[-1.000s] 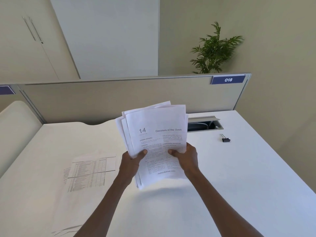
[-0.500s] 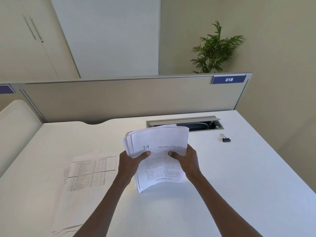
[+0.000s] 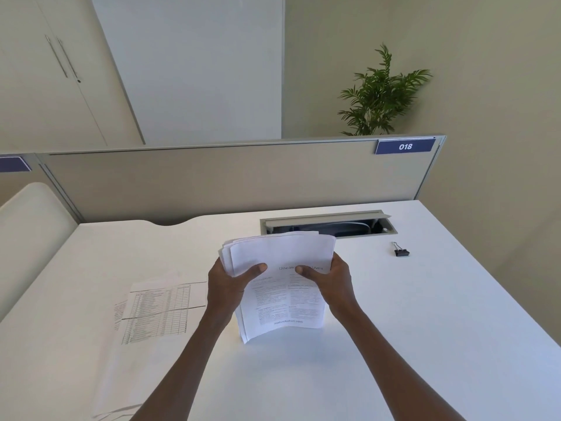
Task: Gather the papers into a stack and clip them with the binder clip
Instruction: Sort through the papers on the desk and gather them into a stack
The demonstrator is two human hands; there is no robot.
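Note:
I hold a stack of printed white papers (image 3: 282, 302) upright in front of me, its bottom edge resting on the white desk (image 3: 394, 344). My left hand (image 3: 230, 287) grips the stack's left side and my right hand (image 3: 329, 284) its right side, thumbs on the front page. The top edges curl away from me and are slightly uneven. A small black binder clip (image 3: 401, 251) lies on the desk far to the right, apart from both hands. More printed sheets (image 3: 159, 308) with tables lie flat on the desk to the left.
A grey cable slot (image 3: 328, 226) with its lid open sits in the desk just behind the stack. A beige partition (image 3: 212, 180) with a blue 018 label closes the back edge. A potted plant (image 3: 379, 95) stands beyond it. A white chair back (image 3: 33, 226) is at the left.
The stack has come down from in the air until its bottom edge meets the desk. My hands have slid higher on the pages, and the top edges now bend away.

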